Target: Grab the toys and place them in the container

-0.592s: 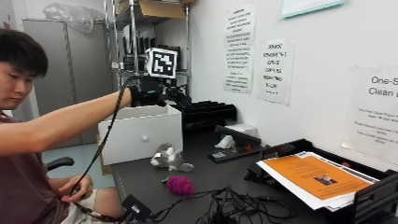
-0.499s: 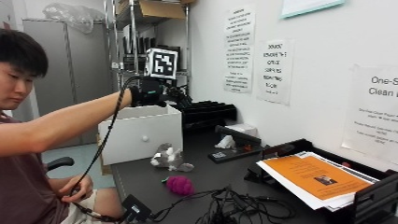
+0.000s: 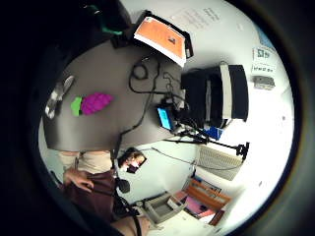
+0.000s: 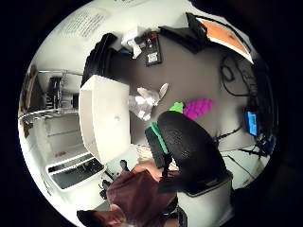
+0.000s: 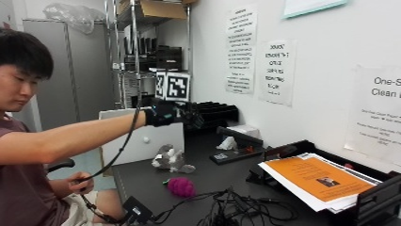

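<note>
Mid-frame in the outside view, the gloved right hand (image 5: 164, 114) hovers above the white container (image 5: 143, 141); its fingers' state is unclear. On the worktop (image 5: 206, 176), grey toy (image 5: 170, 158) and magenta toy (image 5: 181, 187) lie lower centre.

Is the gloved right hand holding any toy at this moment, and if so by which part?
Nothing. The right hand is raised over the table; the grey toy and the magenta toy both lie on the table.
</note>
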`<action>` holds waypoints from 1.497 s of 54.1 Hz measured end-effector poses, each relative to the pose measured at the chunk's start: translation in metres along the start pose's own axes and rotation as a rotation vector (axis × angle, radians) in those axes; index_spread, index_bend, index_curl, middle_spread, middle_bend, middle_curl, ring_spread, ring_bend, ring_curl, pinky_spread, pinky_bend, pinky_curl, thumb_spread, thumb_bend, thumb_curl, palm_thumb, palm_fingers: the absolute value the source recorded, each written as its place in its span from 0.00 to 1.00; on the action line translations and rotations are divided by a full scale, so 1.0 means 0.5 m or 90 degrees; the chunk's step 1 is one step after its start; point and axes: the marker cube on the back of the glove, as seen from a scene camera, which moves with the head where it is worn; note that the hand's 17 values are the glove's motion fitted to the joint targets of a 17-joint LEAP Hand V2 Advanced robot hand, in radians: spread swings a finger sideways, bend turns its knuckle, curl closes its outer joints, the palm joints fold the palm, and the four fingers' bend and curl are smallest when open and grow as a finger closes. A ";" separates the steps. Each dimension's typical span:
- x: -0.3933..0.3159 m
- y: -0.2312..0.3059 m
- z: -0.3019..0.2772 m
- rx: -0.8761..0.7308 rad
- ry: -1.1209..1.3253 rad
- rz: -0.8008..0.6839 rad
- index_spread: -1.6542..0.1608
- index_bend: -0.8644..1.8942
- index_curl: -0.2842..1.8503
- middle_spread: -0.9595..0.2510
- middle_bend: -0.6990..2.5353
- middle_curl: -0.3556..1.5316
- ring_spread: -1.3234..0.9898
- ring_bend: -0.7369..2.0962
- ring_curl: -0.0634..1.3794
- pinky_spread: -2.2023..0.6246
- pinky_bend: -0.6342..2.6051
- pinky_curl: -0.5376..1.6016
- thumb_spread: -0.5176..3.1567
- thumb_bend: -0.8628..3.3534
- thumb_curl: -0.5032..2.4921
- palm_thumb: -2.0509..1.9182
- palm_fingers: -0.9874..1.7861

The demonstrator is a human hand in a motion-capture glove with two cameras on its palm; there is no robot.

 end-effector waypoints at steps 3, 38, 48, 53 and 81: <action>0.002 -0.020 0.079 0.009 -0.044 -0.018 0.77 0.36 0.22 0.71 0.27 0.30 0.52 0.44 0.19 0.77 0.46 0.40 0.51 0.20 0.22 0.51 0.33; -0.047 -0.067 0.480 0.049 -0.084 -0.059 0.79 0.46 0.29 0.67 0.38 0.41 0.46 0.57 0.25 0.71 0.42 0.38 0.47 0.22 0.28 0.57 0.69; -0.085 -0.060 0.459 -0.059 -0.066 -0.067 0.79 0.47 0.34 0.62 0.43 0.47 0.44 0.67 0.36 0.66 0.49 0.44 0.41 0.23 0.33 0.63 0.80; -0.101 -0.053 0.429 -0.097 -0.079 -0.064 0.79 0.52 0.37 0.61 0.46 0.50 0.44 0.70 0.39 0.65 0.50 0.46 0.38 0.23 0.34 0.64 0.82; -0.271 0.034 -0.233 0.177 -0.101 -0.150 0.79 0.59 0.50 0.65 0.55 0.59 0.46 0.77 0.44 0.64 0.54 0.50 0.33 0.20 0.41 0.64 0.77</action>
